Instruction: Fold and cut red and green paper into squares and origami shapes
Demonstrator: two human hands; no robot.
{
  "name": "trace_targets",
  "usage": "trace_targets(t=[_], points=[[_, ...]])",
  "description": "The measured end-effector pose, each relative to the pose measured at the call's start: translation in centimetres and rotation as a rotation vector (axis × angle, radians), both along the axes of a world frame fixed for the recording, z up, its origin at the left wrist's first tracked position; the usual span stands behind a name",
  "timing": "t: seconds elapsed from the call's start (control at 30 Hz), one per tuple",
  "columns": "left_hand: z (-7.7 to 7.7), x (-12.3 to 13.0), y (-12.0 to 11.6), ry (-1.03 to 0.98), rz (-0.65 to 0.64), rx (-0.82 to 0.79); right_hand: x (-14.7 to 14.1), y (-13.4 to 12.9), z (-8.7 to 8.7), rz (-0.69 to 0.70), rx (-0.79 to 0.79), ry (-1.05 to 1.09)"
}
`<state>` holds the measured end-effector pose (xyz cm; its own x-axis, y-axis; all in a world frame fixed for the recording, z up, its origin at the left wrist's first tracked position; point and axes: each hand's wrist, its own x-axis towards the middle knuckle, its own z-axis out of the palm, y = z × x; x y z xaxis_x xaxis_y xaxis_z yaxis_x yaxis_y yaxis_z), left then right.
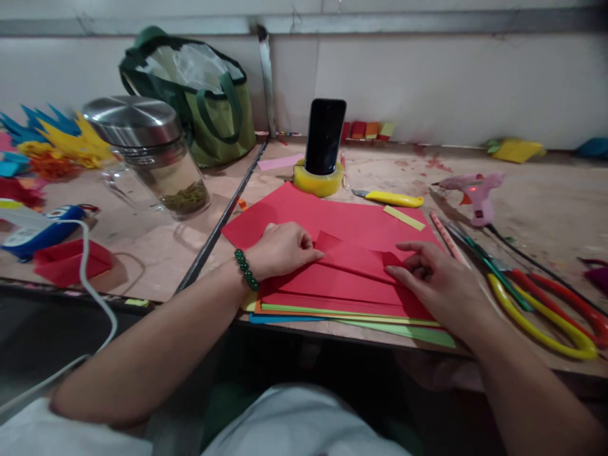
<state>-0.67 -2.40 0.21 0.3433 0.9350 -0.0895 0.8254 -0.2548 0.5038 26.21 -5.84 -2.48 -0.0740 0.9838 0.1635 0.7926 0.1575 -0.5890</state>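
A folded piece of red paper [354, 256] lies over a stack of coloured sheets, with red sheets [294, 215] on top and green, orange and blue edges showing at the front. My left hand [287, 250], with a green bead bracelet [246, 269] at the wrist, pinches the folded paper's left end between thumb and finger. At the other end, my right hand [430, 272] has its thumb and curled fingers on the paper's right corner. A yellow paper strip [403, 218] rests on the stack beyond my right hand.
Behind the stack, a phone [325, 136] leans in a yellow tape roll [319, 180]. A yellow utility knife [394, 199], a pink glue gun [475, 193] and yellow-and-red-handled scissors [546, 313] lie to the right. Leftward stand a glass jar [166, 171] and a green bag [223, 120].
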Motion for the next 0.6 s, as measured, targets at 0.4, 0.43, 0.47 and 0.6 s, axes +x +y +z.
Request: trace_targets(t=[0.4,0.43,0.47,0.6], points=[[-0.25,0.07,-0.20,0.072,-0.010,0.069,-0.04,-0.18,0.03,0.014,-0.033,0.020],[-0.24,0.06,-0.21,0.074,-0.015,0.073,-0.07,-0.23,0.06,0.013,-0.034,0.019],[-0.22,0.05,-0.22,0.078,-0.021,0.080,-0.10,-0.29,0.09,0.011,-0.037,0.020],[-0.10,0.03,-0.36,0.136,-0.036,0.112,-0.21,-0.45,0.16,0.017,-0.056,0.034]])
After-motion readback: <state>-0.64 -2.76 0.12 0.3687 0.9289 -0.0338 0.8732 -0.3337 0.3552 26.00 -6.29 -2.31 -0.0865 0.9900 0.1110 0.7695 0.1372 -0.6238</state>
